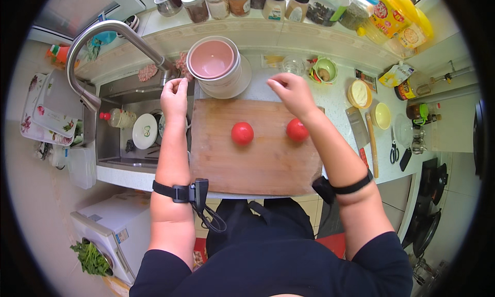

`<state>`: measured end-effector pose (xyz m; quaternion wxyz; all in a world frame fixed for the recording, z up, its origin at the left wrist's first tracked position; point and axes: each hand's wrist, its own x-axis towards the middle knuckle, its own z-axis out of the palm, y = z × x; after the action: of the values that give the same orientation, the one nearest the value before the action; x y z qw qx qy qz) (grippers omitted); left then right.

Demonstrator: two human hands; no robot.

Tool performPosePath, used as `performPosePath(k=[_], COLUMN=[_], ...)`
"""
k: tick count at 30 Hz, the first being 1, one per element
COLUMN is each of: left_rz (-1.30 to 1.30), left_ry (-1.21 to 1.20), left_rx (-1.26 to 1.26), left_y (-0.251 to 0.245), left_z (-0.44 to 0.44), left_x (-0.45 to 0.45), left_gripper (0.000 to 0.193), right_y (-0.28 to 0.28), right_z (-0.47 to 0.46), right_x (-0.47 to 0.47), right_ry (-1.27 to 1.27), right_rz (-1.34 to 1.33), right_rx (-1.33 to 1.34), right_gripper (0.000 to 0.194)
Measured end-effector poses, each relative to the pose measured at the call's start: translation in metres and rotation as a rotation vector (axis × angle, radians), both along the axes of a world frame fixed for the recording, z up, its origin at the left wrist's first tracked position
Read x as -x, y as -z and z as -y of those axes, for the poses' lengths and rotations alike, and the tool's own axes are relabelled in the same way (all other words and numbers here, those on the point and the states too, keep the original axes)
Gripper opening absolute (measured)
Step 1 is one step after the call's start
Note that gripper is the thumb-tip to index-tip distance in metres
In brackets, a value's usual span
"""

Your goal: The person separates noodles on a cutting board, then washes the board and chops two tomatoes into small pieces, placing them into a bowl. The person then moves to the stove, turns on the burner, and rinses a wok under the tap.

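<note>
My left hand point(174, 99) is raised over the right rim of the sink, just left of a stack of bowls. Its thumb and fingers are pinched together, and I see nothing between them. My right hand point(291, 91) hovers above the far edge of a wooden cutting board point(255, 167), its fingers curled in and no object visible in it. Two red tomatoes rest on the board. One tomato point(242, 133) sits near the middle; the other tomato point(297, 130) is partly covered by my right forearm. A pink bowl point(212, 59) tops the stack behind the board.
At left, the steel sink point(116, 150) holds a white plate point(145, 131) and a bottle point(123, 118) under a curved faucet point(116, 24). To the right lie a cleaver point(356, 126), a rolling pin point(371, 146), scissors point(393, 148) and a yellow bowl point(381, 116). Jars line the back ledge.
</note>
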<state>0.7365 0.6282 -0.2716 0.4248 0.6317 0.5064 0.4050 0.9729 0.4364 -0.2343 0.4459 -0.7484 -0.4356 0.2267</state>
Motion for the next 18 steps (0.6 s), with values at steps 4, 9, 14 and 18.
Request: performPosePath(k=[4, 9, 14, 18], left_rz=[-0.15, -0.457, -0.668, -0.72], left_ry=[0.136, 0.226, 0.348, 0.442], left_rx=[-0.059, 0.063, 0.101, 0.08], left_y=[-0.008, -0.011, -0.003, -0.006], left_z=[-0.04, -0.075, -0.096, -0.103], left_x=[-0.002, -0.018, -0.033, -0.034], left_gripper=[0.029, 0.04, 0.037, 0.037], right_y=[-0.01, -0.014, -0.006, -0.005], right_z=[-0.079, -0.129, -0.157, -0.163], right_x=[0.02, 0.034, 0.038, 0.032], right_ry=[0.031, 0.04, 0.111, 0.068], right_rz=[0.143, 0.607, 0.851, 0.834], right_rx=[0.217, 0.34, 0.432, 0.519], right_gripper=[0.029, 0.031, 0.026, 0.017])
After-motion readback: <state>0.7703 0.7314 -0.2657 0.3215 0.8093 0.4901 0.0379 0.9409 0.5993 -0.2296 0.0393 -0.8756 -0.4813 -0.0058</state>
